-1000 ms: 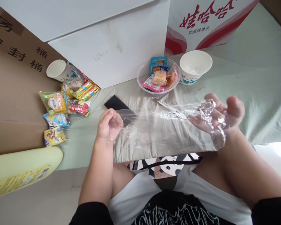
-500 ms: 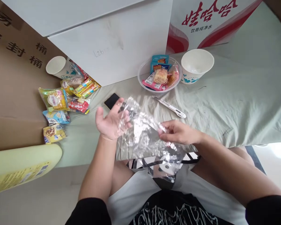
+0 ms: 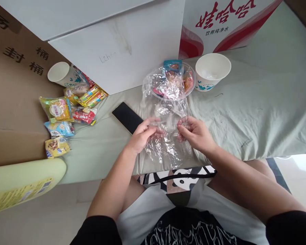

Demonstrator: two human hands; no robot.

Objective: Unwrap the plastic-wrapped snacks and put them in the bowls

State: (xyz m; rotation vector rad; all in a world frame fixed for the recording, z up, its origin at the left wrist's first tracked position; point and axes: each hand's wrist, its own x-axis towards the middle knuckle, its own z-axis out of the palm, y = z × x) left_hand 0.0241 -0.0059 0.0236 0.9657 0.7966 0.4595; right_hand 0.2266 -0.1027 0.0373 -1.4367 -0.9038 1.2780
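Observation:
A crinkled clear plastic bag (image 3: 168,110) is stretched out in front of me, its far part lying over the round clear bowl (image 3: 192,83). My left hand (image 3: 145,135) grips the bag's left side, fingers partly seen through the film. On the other side, my right hand (image 3: 197,134) pinches the bag between thumb and fingers. Snack packets (image 3: 172,65) in the bowl show through the plastic. A black phone (image 3: 127,117) lies just beyond my left hand. The utility knife is hidden under the bag and right hand.
Paper cups stand right of the bowl (image 3: 213,71) and at the far left (image 3: 62,75). Several wrapped snacks (image 3: 58,110) lie on the left. White boxes (image 3: 117,54) line the back, and a cardboard box (image 3: 15,102) stands left. Green cloth (image 3: 260,102) covers the surface.
The plastic bag has swung forward from over my lap to over the bowl. My left hand has moved right and closed on it, uncovering the phone; the utility knife has become hidden.

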